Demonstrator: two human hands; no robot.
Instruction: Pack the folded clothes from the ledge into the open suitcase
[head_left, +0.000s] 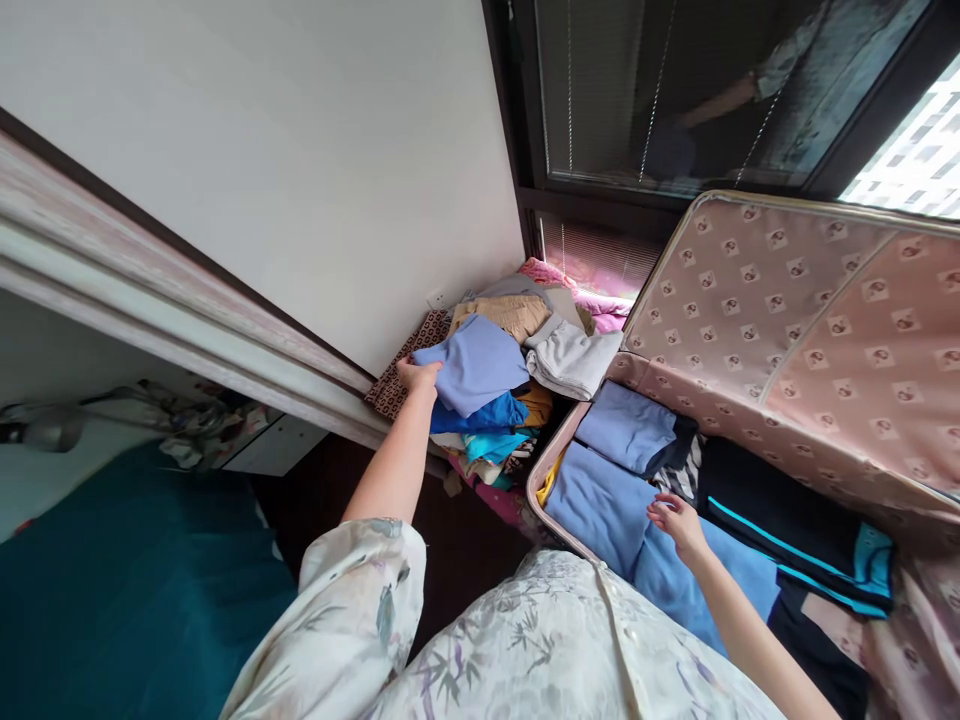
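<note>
A folded blue cloth (pixel 474 362) topped the clothes pile (pixel 510 400) left of the open suitcase (pixel 787 330). The left hand (pixel 417 377) pinched its near edge. The right hand (pixel 677 522) lay spread on blue fabric (pixel 600 500) inside the suitcase.

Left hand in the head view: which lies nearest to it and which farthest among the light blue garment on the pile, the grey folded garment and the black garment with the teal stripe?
From the left hand:
1. Light blue garment, touching the hand, top of the pile.
2. Grey folded garment, the pile's right side.
3. Black garment with the teal stripe, inside the open suitcase, far right.
</note>
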